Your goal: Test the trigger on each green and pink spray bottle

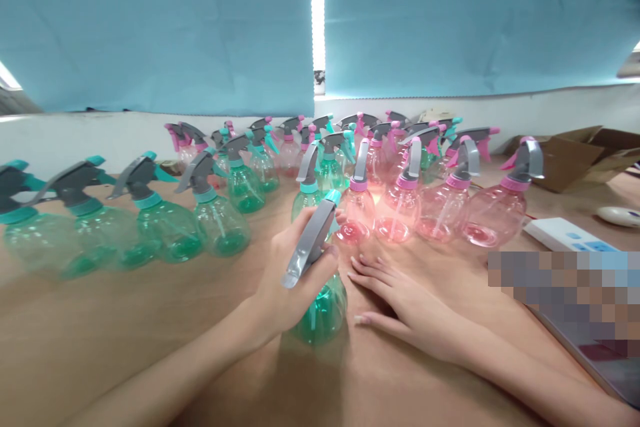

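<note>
My left hand [290, 267] is wrapped round the neck of a green spray bottle [323, 313] with a grey and teal trigger head, in the middle of the view. The fingers cover its collar. Flat on the table, with fingers stretched out, lies my right hand [400, 297], just right of that bottle and holding nothing. Beyond its fingertips stands a row of pink spray bottles [400, 210]. Another green spray bottle [305, 197] is behind my left hand, partly hidden. A row of green spray bottles [173, 227] runs off to the left.
More spray bottles, pink and green mixed, crowd the back of the wooden table [240, 373]. At the right are a cardboard box [575, 157], a white mouse [617, 216], a white box [563, 233] and a partly pixelated flat device [605, 367]. Blue blinds [165, 27] hang behind.
</note>
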`<state>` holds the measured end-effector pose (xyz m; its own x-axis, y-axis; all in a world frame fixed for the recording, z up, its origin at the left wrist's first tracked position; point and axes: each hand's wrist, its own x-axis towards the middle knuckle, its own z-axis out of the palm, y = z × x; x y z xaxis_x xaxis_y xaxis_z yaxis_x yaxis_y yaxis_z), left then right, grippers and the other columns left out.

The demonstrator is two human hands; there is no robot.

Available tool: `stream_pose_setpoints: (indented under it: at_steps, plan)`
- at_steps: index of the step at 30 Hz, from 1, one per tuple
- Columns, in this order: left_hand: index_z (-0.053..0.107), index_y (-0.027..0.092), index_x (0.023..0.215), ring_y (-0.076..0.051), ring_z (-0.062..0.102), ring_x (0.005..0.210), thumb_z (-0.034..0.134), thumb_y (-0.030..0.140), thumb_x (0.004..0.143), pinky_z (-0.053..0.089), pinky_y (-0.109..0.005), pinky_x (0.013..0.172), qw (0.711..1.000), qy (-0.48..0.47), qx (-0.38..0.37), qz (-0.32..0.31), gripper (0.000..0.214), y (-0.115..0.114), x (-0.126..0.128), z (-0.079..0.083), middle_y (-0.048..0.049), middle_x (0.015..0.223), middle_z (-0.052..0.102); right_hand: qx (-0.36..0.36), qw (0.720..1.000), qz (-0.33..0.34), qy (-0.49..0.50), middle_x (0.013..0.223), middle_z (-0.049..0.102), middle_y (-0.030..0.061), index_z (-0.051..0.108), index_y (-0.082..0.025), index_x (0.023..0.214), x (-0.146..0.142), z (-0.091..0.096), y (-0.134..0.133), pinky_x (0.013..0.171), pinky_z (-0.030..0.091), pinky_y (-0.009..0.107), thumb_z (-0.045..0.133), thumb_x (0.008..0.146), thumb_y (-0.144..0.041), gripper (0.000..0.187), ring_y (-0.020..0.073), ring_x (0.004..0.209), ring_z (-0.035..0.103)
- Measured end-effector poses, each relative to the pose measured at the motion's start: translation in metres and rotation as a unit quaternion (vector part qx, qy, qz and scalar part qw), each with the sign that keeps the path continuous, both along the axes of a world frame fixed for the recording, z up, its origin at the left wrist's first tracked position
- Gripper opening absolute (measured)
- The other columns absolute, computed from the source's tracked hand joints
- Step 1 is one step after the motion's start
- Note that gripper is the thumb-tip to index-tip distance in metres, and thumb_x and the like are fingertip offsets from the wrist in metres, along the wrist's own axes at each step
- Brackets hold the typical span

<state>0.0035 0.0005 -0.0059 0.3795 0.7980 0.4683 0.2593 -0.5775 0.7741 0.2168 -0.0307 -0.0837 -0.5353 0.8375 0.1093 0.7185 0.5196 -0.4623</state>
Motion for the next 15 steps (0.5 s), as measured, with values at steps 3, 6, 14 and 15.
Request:
stream_pose_setpoints:
  at_steps: [3, 6, 14, 15]
  plan:
    - [0.050, 0.023, 0.099, -0.015, 0.054, 0.068, 0.051, 0.016, 0.085, 0.039, -0.027, 0.062, 1.000, -0.001, 0.000, -0.001, 0.015, -0.0003, -0.0005, -0.0001, 0.0039, 0.073, 0.045, -0.004, 1.000, 0.003, -0.010, 0.153, 0.038, 0.0134, 0.046, -0.013, 0.144, -0.0001, -0.0004, 0.0006, 0.117, 0.025, 0.055, 0.047, 0.093, -0.062, 0.070, 0.0321, 0.143, 0.031]
    - [0.050, 0.023, 0.098, -0.014, 0.052, 0.067, 0.051, 0.016, 0.084, 0.039, -0.027, 0.063, 1.000, 0.001, 0.000, 0.000, 0.015, -0.0006, -0.0005, -0.0001, 0.0043, 0.073, 0.045, -0.008, 1.000, 0.003, -0.015, 0.154, 0.036, 0.0129, 0.045, -0.013, 0.145, 0.0000, -0.0008, 0.0010, 0.117, 0.025, 0.055, 0.046, 0.094, -0.062, 0.071, 0.0318, 0.143, 0.030]
    - [0.047, 0.022, 0.087, -0.013, 0.044, 0.058, 0.050, 0.021, 0.082, 0.036, -0.028, 0.057, 1.000, 0.030, -0.002, -0.002, 0.006, 0.0016, -0.0008, 0.0069, 0.0047, 0.067, 0.042, -0.014, 0.999, 0.004, -0.036, 0.155, 0.034, 0.0124, 0.043, -0.013, 0.146, -0.0002, 0.0016, -0.0001, 0.117, 0.024, 0.054, 0.042, 0.094, -0.064, 0.072, 0.0312, 0.144, 0.028]
    - [0.046, 0.022, 0.084, -0.014, 0.044, 0.058, 0.051, 0.022, 0.081, 0.035, -0.029, 0.056, 0.999, 0.036, -0.006, -0.004, 0.006, 0.0017, -0.0014, 0.0089, 0.0047, 0.065, 0.042, -0.013, 0.999, 0.004, -0.036, 0.155, 0.034, 0.0126, 0.044, -0.013, 0.146, -0.0001, 0.0017, -0.0001, 0.117, 0.024, 0.055, 0.042, 0.094, -0.064, 0.072, 0.0314, 0.144, 0.028]
